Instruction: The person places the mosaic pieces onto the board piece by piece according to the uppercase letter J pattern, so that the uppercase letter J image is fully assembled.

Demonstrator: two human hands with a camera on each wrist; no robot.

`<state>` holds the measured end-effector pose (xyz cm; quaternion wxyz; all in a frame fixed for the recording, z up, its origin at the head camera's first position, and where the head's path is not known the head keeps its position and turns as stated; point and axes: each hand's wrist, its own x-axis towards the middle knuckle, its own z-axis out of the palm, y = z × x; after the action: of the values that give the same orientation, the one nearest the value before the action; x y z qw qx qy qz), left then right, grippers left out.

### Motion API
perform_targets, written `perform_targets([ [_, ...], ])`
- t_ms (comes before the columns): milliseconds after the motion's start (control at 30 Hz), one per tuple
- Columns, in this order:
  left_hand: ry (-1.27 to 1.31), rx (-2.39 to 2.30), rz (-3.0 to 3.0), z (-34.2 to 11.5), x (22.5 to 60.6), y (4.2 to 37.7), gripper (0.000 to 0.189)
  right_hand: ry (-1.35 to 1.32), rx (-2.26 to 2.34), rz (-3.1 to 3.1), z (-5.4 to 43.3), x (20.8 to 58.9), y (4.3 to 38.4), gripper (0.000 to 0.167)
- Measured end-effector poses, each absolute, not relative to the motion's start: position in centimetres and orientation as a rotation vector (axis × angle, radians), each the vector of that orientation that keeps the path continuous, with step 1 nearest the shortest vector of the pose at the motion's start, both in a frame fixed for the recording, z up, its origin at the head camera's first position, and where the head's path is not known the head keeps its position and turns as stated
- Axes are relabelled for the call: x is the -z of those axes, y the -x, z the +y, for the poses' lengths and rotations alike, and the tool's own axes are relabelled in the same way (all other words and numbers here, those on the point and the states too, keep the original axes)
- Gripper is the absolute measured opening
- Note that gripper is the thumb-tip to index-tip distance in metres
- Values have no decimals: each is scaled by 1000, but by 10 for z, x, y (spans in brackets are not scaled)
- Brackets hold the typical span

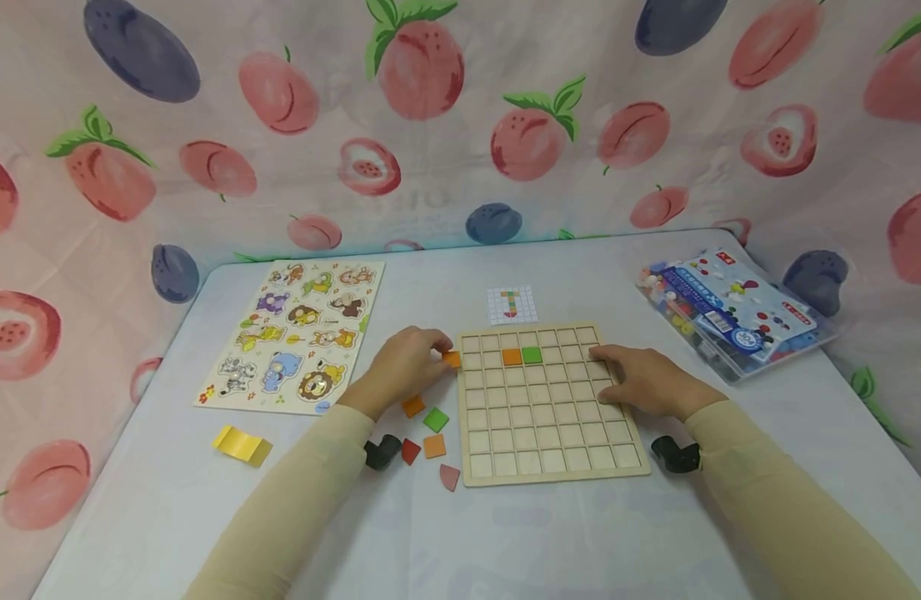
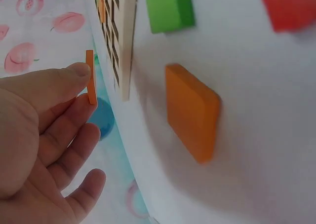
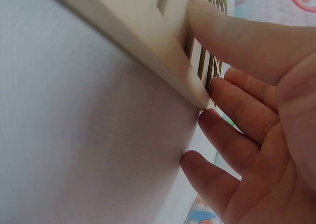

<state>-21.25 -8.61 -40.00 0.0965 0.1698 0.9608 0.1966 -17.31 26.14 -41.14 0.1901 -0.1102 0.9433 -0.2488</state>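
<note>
My left hand (image 1: 403, 367) pinches an orange square tile (image 2: 91, 78) between thumb and finger, just off the left edge of a wooden grid board (image 1: 558, 480). An orange tile (image 1: 511, 357) and a green tile (image 1: 531, 356) sit side by side in the board's second row from the back. On the board's right side rests my right hand (image 1: 651, 379), thumb on the top face and fingertips along the edge, as the right wrist view shows. Loose on the table below the left hand lie a green square (image 1: 436, 419), orange squares (image 2: 190, 113), a red piece (image 1: 410, 451) and a pink quarter-round piece (image 1: 449, 477).
Behind the board lies a small grid card (image 1: 513, 305) with a coloured J shape. An animal puzzle board (image 1: 287, 337) is at left, with a folded yellow piece (image 1: 242, 446) in front. A clear plastic box (image 1: 733, 308) with a printed sheet stands back right.
</note>
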Motion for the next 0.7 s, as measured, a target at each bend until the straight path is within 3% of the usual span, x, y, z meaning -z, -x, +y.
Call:
perform_targets([
  [700,-717,-564,2792,-33,391,224,28,301,704,2641,262,411,174,75],
])
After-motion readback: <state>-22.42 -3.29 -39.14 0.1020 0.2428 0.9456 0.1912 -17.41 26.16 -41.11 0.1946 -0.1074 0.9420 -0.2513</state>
